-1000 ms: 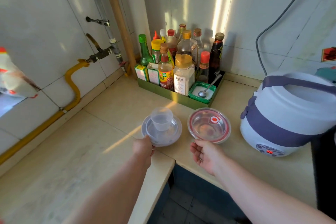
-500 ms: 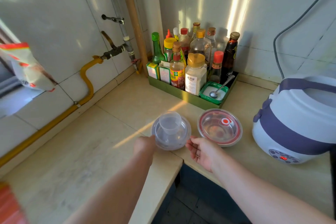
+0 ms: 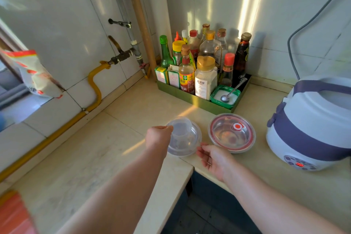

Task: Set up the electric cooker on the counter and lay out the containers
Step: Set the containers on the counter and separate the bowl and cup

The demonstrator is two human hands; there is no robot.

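Tiled kitchen corner, beige desk (image 3: 117, 119), sun stripe across it. Condiment tray (image 3: 191, 99) sits against the back wall.

Change over the last 1 s:
- left hand (image 3: 158, 137) moved off the near rim of the clear container (image 3: 188, 147) and up to the small cup (image 3: 181, 129) standing on its lid. It's now curled against the cup's left side with the thumb at the rim. Fingertips are hidden behind the cup, so the grip looks real but can't be fully confirmed.
- right hand (image 3: 213, 159) slid left, away from the red-lidded container (image 3: 231, 133). Its fingers (image 3: 202, 151) are loosely spread, with 1 tip touching the clear container's right edge. It isn't pinching anything.

Where things are:
- electric cooker (image 3: 311, 129) is already on the desk at right, lid shut, red digits lit on the front panel, grey cord (image 3: 296, 30) running up the wall. Cooker part looks done.
- 2 containers sit side by side in front of the tray, close together, both lidded.

Read: right hand is steadying the base while left is set to lift the cup off. The next step is probably to place the cup on the desk on its own. Risk: the light container could tip or skid if the cup sticks to the lid.
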